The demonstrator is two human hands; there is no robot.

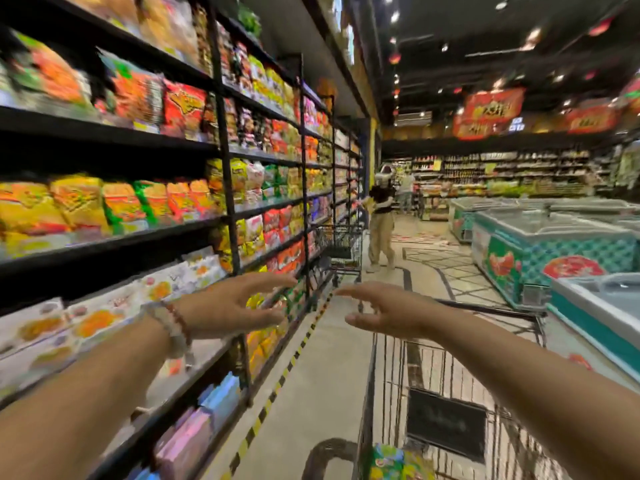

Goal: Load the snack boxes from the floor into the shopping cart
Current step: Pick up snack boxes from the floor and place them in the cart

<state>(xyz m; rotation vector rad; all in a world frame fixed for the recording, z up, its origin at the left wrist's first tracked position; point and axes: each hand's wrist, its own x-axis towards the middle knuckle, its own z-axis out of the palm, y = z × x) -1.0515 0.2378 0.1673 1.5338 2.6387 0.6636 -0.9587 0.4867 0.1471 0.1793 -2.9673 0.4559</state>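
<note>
Both my hands reach forward at chest height with nothing in them. My left hand [239,303] hovers in front of the snack shelves, fingers spread and relaxed; a bead bracelet sits on its wrist. My right hand [384,311] is held palm down over the front end of the wire shopping cart [372,382], fingers straight. A green and yellow snack box [398,462] lies in the cart's near corner at the bottom of the view. No boxes on the floor are in view.
Black shelving [228,188] full of snack bags runs along the left. Chest freezers [540,244] line the right side. A second cart [341,244] and a person [381,220] stand further down the aisle. A yellow-black floor strip [294,355] edges the shelves.
</note>
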